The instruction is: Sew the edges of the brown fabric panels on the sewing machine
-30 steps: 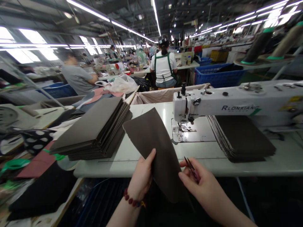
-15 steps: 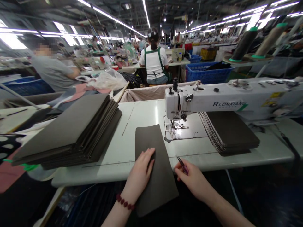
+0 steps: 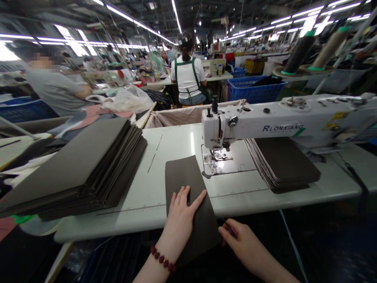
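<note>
The left hand (image 3: 182, 216) lies flat on the dark sheet (image 3: 188, 181), its fingers spread, not gripping. The sheet hangs over the near edge of the pale table (image 3: 141, 192). The right hand (image 3: 240, 239) pinches the small dark snips (image 3: 231, 229) beside the sheet. A big dark stack (image 3: 73, 157) sits on the left. The white sewing machine (image 3: 250, 120) is on the right.

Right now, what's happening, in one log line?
left hand: on dark piece | right hand: holding purple tool near piece's edge | dark stacks: both sides
</note>
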The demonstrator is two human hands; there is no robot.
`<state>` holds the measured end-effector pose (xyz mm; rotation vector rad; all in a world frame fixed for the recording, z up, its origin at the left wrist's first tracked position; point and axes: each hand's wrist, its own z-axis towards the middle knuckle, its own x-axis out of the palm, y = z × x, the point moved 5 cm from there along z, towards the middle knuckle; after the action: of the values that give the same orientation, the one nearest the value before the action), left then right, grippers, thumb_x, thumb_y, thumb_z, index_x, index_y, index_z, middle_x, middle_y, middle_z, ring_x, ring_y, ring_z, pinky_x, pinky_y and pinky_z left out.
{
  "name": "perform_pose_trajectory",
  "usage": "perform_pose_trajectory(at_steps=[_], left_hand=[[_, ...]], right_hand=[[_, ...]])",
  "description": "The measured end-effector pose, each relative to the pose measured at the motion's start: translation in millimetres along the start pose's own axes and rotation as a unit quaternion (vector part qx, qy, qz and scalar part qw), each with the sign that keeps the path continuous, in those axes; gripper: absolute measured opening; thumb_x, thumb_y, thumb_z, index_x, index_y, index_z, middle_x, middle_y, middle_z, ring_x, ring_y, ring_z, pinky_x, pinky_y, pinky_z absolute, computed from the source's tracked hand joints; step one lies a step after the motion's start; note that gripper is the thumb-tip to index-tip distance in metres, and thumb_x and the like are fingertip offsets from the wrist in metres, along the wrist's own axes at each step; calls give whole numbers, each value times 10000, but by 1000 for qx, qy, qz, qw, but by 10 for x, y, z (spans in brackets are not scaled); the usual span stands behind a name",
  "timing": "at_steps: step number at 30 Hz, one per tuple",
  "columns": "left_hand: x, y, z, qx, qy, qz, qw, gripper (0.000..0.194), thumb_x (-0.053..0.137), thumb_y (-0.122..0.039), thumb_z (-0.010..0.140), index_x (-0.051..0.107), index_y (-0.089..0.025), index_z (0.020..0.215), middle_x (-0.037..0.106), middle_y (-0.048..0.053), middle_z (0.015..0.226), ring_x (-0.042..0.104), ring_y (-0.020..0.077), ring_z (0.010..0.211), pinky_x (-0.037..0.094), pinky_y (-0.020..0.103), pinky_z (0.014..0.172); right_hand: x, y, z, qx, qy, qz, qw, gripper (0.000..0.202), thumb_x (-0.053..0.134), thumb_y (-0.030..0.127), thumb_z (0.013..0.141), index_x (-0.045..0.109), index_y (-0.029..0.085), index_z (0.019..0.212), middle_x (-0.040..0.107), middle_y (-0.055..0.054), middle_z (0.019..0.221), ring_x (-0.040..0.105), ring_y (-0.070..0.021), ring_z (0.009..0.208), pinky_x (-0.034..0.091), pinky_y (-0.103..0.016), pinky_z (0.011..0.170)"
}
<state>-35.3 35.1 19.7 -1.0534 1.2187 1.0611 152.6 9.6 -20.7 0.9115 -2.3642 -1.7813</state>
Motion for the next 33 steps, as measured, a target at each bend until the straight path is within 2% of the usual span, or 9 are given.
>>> perform_pose_trajectory(at_steps=[4, 8, 13, 17, 21, 24, 27, 30, 33], left_hand=[[-3, -24, 13, -3, 22, 4, 1000, 875, 348, 102, 758, 303, -470, 1418, 390, 102, 1449, 309, 329, 1373, 302, 550, 1059], [-6, -42, 21, -1, 37, -11, 999, 880, 365, 105, 743, 338, -483, 1398, 325, 118, 1492, 298, 363, 1372, 295, 572, 1049], [5, -50, 7, -7, 48, -21, 999, 839, 388, 113, 712, 465, -434, 1344, 304, 110, 1511, 240, 374, 1392, 272, 576, 1062], [66, -46, -26, -13, 23, -15, 1000, 783, 378, 112, 718, 501, -354, 1335, 306, 138, 1508, 212, 350, 1407, 236, 575, 1081], [99, -43, -16, -6, 12, -18, 1000, 885, 378, 127, 702, 384, -418, 1399, 268, 142, 1525, 218, 350, 1405, 231, 583, 1078], [45, -21, -9, -11, 24, -33, 999, 799, 387, 107, 732, 486, -409, 1334, 269, 119, 1531, 221, 356, 1402, 235, 583, 1080], [-37, -67, -120, 6, 9, -45, 999, 621, 459, -51, 838, 445, -353, 1382, 213, 115, 1555, 147, 362, 1419, 222, 610, 1081], [29, -223, -374, 78, 10, -39, 996, 776, 600, -234, 810, 232, -277, 1491, 147, 148, 1562, 114, 391, 1418, 234, 625, 1073], [115, -245, -579, 102, 18, -57, 993, 740, 566, -155, 807, 280, -284, 1477, 334, 136, 1496, 318, 362, 1363, 337, 541, 1061]], right_hand=[[71, -25, 22, -7, 17, 96, 995, 242, 563, 397, 869, 601, 162, 826, 613, -4, 771, 550, -159, 720, 399, -248, 640], [134, -40, 52, 7, 25, 172, 985, 192, 595, 339, 836, 593, 148, 833, 609, -12, 762, 559, -166, 727, 420, -263, 663], [134, -44, 63, 16, 25, 179, 983, 199, 612, 350, 812, 595, 153, 832, 606, -4, 747, 562, -165, 712, 427, -266, 669], [120, -16, 60, 10, 30, 188, 982, 194, 613, 348, 812, 598, 155, 803, 611, -7, 746, 565, -167, 719, 432, -263, 671], [122, -1, 63, 11, 30, 186, 982, 192, 610, 350, 815, 592, 159, 797, 610, -4, 731, 568, -165, 708, 427, -257, 660], [118, 4, 65, 20, 24, 186, 982, 188, 619, 346, 801, 574, 164, 780, 586, 10, 698, 558, -148, 671, 422, -243, 633], [136, -15, 70, 37, 34, 212, 976, 222, 626, 373, 788, 553, 164, 780, 568, 16, 652, 552, -140, 621, 427, -245, 605], [173, -47, 86, 49, 46, 237, 969, 328, 668, 467, 746, 537, 168, 780, 552, 18, 633, 555, -144, 600, 446, -259, 600], [212, 23, 87, 36, 76, 260, 962, 454, 699, 585, 675, 525, 179, 777, 538, 23, 624, 548, -142, 584, 465, -273, 607]])
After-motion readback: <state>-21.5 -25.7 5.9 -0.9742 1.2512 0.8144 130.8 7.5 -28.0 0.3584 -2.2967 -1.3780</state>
